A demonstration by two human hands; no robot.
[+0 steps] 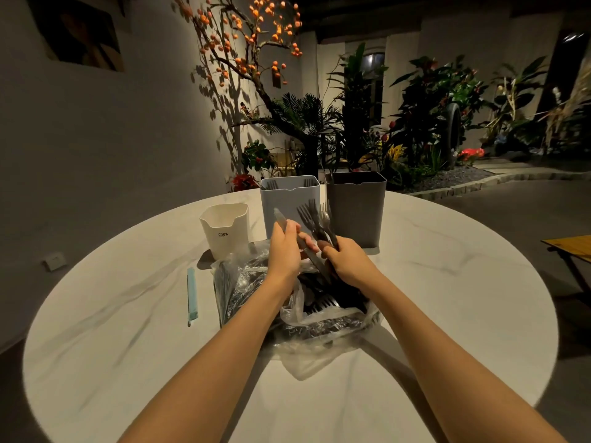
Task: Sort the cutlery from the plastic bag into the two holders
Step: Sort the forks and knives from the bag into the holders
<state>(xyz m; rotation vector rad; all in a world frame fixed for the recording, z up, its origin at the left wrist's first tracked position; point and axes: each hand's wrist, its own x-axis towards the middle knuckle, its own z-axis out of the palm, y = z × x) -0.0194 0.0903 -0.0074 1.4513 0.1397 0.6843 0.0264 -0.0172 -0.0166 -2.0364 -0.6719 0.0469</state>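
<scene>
Over the plastic bag (pixel 319 318), the right hand (pixel 348 263) gripped several forks (pixel 315 219) — bunched for one drop — while the left hand (pixel 284 251) clasped a knife (pixel 279 219).

left hand (pixel 283 247): raised, fingers curled, gripping | right hand (pixel 347 259): fist closed, gripping, thumb seemingly hidden | forearms converging

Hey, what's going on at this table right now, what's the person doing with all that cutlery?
A person is sorting cutlery out of a clear plastic bag lying open on a round white table. The right hand grips a bunch of forks, tines up. The left hand holds what looks like a knife. Behind stand a light grey holder, with some fork tines already showing, and a dark grey holder. A small white cup and a pale blue stick sit to the left.
</scene>
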